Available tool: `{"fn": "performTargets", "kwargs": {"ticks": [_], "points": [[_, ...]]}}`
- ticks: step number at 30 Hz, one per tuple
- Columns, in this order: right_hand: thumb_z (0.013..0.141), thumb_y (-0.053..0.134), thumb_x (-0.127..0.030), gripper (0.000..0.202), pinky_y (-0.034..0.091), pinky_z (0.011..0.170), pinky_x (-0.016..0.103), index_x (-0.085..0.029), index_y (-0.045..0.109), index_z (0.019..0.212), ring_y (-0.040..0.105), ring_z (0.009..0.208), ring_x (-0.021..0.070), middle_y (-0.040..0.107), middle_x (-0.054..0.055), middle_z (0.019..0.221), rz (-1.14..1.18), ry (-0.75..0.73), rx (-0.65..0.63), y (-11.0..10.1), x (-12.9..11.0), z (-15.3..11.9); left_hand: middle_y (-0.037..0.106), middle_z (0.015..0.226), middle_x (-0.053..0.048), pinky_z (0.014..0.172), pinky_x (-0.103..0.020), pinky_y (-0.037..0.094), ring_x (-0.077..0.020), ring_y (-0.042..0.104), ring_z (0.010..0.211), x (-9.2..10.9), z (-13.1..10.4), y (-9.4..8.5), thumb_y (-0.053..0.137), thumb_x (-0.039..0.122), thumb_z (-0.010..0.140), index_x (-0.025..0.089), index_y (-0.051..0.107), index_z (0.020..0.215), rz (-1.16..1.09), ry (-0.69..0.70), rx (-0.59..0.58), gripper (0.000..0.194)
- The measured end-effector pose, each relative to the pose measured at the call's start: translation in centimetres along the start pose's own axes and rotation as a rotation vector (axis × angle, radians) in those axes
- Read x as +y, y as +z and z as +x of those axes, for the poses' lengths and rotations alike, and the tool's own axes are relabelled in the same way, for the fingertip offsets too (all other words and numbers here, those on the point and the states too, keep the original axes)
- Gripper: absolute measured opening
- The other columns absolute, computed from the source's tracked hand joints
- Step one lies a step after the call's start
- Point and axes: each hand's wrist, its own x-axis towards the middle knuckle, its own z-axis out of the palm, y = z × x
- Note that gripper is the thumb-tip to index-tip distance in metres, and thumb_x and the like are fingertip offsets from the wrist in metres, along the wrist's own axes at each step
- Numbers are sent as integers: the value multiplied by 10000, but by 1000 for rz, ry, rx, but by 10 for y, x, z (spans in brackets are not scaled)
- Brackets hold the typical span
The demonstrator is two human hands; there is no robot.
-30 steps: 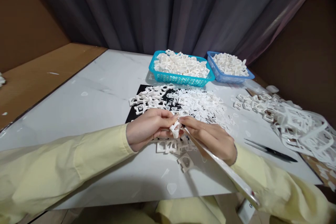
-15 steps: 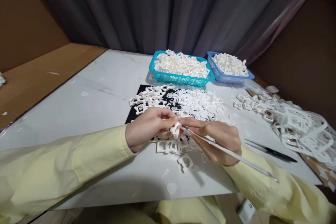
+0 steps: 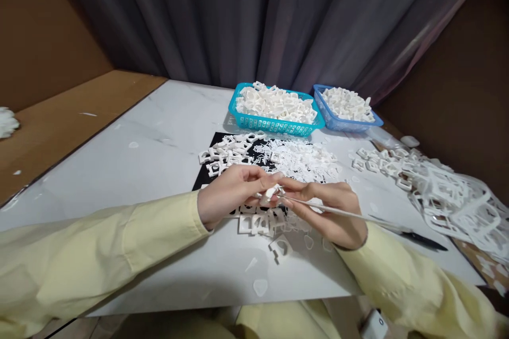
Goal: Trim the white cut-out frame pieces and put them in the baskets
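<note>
Over the desk's (image 3: 159,143) near half: left hand (image 3: 233,190) pinches a white part (image 3: 272,193); right hand (image 3: 332,209) grips a thin tool (image 3: 345,212), tip at the part. Tool has swung flatter this past second, probably onto another edge. Scraps (image 3: 310,159) clutter the mat (image 3: 202,177) beyond; tweezers (image 3: 427,241) near the right corner; teal basket (image 3: 274,125) and blue basket (image 3: 350,124) at far edge.

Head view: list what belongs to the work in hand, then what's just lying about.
Belongs, it seems:
left hand, holding a small white part
right hand, holding a thin tool
probably the loose white pieces on the black mat

Likely just lying about:
black-handled tool
tangled white strips
white device
</note>
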Motion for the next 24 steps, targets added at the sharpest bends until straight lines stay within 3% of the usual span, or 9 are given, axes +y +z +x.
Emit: {"fn": "performTargets", "kwargs": {"ticks": [5, 7, 10, 13, 17, 24], "points": [[794, 605, -142, 56, 578, 667, 243, -185, 626, 764, 701, 821, 176, 680, 63, 1069, 35, -23, 31, 3, 0, 4, 657, 834, -70, 802, -311, 465, -160, 614, 799, 4, -3, 2, 556, 510, 779, 136, 645, 795, -132, 56, -139, 385], [794, 598, -123, 71, 574, 657, 244, -183, 634, 784, 701, 809, 172, 699, 68, 1021, 23, -56, 84, 2, -1, 5, 661, 892, -79, 831, -315, 469, -161, 620, 844, 6, -4, 1, 587, 475, 773, 138, 627, 829, -109, 63, -162, 343], [806, 582, -140, 81, 574, 669, 274, -180, 648, 779, 696, 839, 193, 721, 76, 937, 33, -43, 136, 0, -3, 6, 661, 870, -54, 785, -305, 491, -160, 642, 821, 6, -4, 0, 724, 322, 685, 155, 561, 842, -10, 66, -102, 281], [810, 592, -183, 84, 573, 673, 298, -178, 660, 761, 697, 819, 202, 723, 76, 921, 76, 66, 159, 0, -3, 5, 650, 800, -9, 758, -304, 514, -157, 657, 793, 4, -2, -1, 741, 225, 666, 175, 504, 849, 8, 135, -52, 303], [768, 655, -230, 120, 570, 672, 308, -173, 665, 662, 696, 799, 207, 731, 71, 842, 170, 215, 190, 0, -2, 5, 602, 699, 37, 727, -288, 547, -139, 668, 713, 0, 1, -1, 712, 234, 697, 167, 523, 785, 14, 209, 18, 219], [681, 736, -309, 171, 543, 552, 269, -156, 672, 639, 663, 594, 150, 719, 54, 766, 454, 524, 140, -3, 1, 11, 639, 570, 2, 562, -253, 568, -159, 659, 565, 3, -3, 0, 727, 208, 661, 152, 641, 697, 153, 277, 106, 109]]}}
